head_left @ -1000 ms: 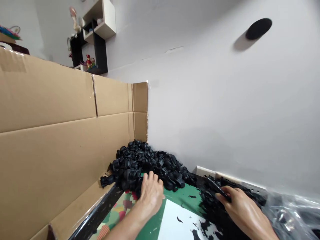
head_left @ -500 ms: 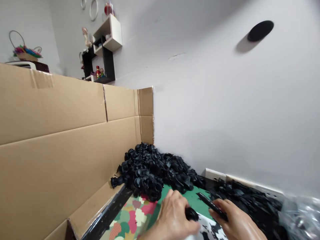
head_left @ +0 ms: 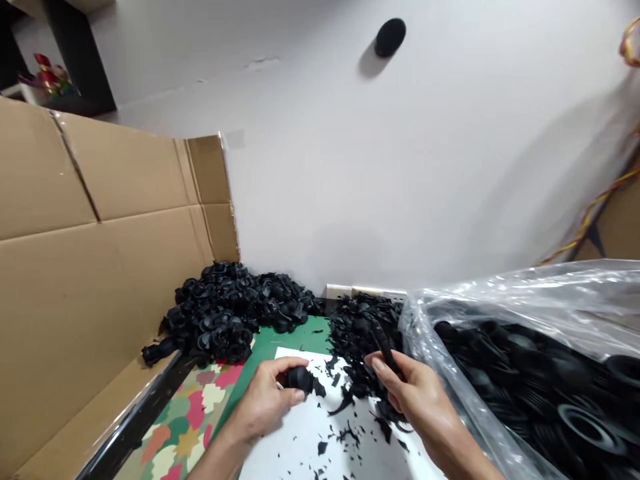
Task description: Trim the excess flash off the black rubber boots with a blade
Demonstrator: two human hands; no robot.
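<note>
My left hand (head_left: 273,393) is closed on a round black rubber part (head_left: 300,380), pinched between thumb and fingers low over a white sheet (head_left: 280,437). My right hand (head_left: 407,390) grips a slim black knife-like tool (head_left: 385,347), its tip pointing up and away beside a heap of black scraps (head_left: 363,333). A gap lies between the tool and the rubber part. Small dark shavings (head_left: 345,433) are scattered over the sheet between my hands.
A pile of black rubber parts (head_left: 220,307) lies at the back left against a cardboard wall (head_left: 125,267). On the right, a clear plastic bag (head_left: 425,320) holds many more black parts (head_left: 530,373). A green surface (head_left: 285,337) shows beneath the sheet. Power sockets (head_left: 340,291) run along the wall.
The view has swung right, bringing the bag and the white sheet into sight. My hands have moved apart, the right one now over the scraps; each keeps its hold.
</note>
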